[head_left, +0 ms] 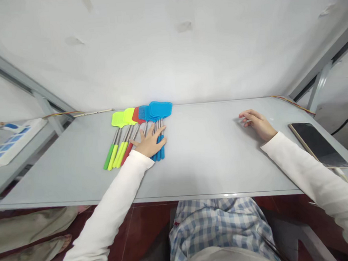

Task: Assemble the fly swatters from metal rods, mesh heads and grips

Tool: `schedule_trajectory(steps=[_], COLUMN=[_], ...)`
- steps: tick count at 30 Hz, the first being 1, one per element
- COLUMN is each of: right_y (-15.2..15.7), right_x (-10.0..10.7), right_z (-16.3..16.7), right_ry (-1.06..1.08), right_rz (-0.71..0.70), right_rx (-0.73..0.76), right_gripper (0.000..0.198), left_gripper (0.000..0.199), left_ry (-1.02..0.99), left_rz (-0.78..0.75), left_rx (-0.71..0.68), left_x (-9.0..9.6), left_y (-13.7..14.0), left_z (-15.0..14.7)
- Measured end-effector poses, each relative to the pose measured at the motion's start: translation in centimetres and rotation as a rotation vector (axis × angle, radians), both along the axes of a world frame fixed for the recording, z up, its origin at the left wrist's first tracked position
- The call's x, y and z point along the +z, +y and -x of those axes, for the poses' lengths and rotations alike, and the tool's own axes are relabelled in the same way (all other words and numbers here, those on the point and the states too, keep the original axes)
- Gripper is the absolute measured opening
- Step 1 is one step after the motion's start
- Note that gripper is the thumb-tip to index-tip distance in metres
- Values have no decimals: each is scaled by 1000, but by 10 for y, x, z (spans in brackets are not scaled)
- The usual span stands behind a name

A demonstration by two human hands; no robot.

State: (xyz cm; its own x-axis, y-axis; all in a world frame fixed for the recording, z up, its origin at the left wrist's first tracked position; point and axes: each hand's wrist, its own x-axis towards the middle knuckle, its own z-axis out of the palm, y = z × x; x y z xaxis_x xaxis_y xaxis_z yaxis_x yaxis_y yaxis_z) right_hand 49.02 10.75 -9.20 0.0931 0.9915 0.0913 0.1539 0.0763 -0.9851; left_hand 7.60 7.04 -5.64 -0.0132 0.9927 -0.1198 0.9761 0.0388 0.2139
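Several fly swatters lie side by side on the left half of the grey table, heads toward the wall. From left to right they run yellow-green [118, 119], red [137, 115] and blue [161, 108], with thin metal shafts and coloured handles. The heads overlap. My left hand [149, 142] rests on the blue swatters' shafts and handles with its fingers spread, covering part of them. Well to the right, my right hand [255, 125] is held at the tabletop, fingers loosely bent and nothing visible in them.
A phone [319, 145] lies at the table's right end, beside my right forearm. To the left, a white and blue power strip [18, 142] sits beyond a metal frame post [48, 110]. The white wall [171, 66] borders the table's back edge. Another person's legs [28, 234] show at lower left.
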Motion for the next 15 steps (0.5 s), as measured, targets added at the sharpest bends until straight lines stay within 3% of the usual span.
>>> schedule_trajectory(steps=[3, 10, 15], right_y=[0, 1, 1], right_x=[-1, -1, -1], right_z=[0, -2, -2], right_ry=[-3, -52, -71], right_rz=[10, 22, 38], right_rx=[-4, 18, 33], right_gripper=[30, 31, 35], left_gripper=[58, 61, 62], left_ry=[42, 82, 67], left_rz=[47, 22, -2], left_rx=[0, -116, -126], left_x=[0, -4, -6], left_y=[2, 4, 8], left_z=[23, 68, 90])
